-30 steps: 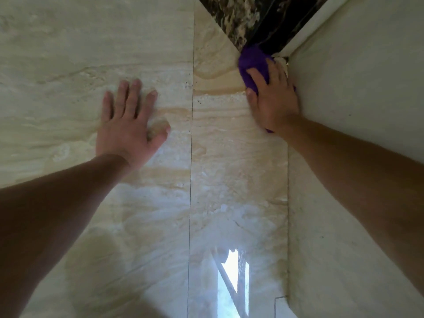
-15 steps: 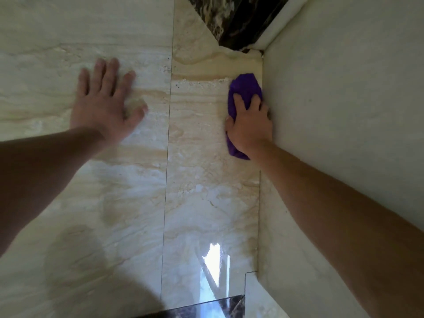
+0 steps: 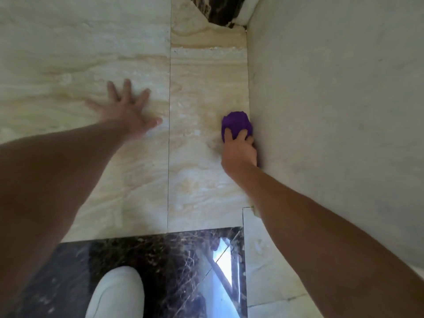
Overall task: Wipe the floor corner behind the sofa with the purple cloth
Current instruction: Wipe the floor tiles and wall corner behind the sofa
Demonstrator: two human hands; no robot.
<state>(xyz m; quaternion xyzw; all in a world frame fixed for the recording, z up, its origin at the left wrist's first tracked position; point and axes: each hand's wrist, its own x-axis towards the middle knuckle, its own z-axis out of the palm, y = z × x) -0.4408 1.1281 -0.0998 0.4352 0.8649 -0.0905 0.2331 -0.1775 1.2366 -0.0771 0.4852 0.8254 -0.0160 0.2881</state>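
Note:
The purple cloth (image 3: pixel 236 123) is bunched up on the glossy beige marble floor (image 3: pixel 202 92), pressed against the foot of the pale wall (image 3: pixel 332 111) on the right. My right hand (image 3: pixel 239 154) grips its near part, fingers curled over it, so the rear of the cloth is hidden. My left hand (image 3: pixel 128 109) lies flat on the floor left of the tile joint, fingers spread, holding nothing. The floor corner (image 3: pixel 243 31) sits at the top, well beyond the cloth.
A dark veined marble strip (image 3: pixel 220 12) meets the corner at the top. Another dark polished tile (image 3: pixel 160 271) lies near me, with a bright window reflection in it. A white shoe (image 3: pixel 117 294) rests on that tile at the bottom.
My right hand has dragged the cloth from the corner back toward me along the wall base. The view has pulled back too, bringing in the dark tile and the shoe.

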